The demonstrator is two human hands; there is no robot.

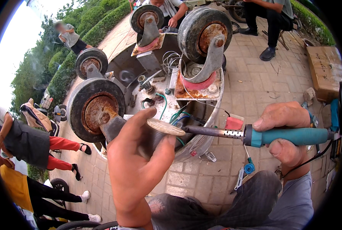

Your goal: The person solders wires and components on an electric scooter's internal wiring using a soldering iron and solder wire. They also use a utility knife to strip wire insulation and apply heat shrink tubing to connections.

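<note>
My left hand grips a round pale disc with a dark ridged body under it, between thumb and fingers. In my right hand is a soldering iron with a teal handle, its dark tip pointing left at the disc's edge. Whether tip and disc touch I cannot tell. Beyond my hands sits a round metal housing with green and blue wires inside. Rusty caster wheels, such as a near-left one and a far-right one, stick up from it.
A silver utility knife and a small teal tool lie on the brick paving right of the housing. A cardboard box stands far right. Several people are around, including a seated person and a person in red trousers.
</note>
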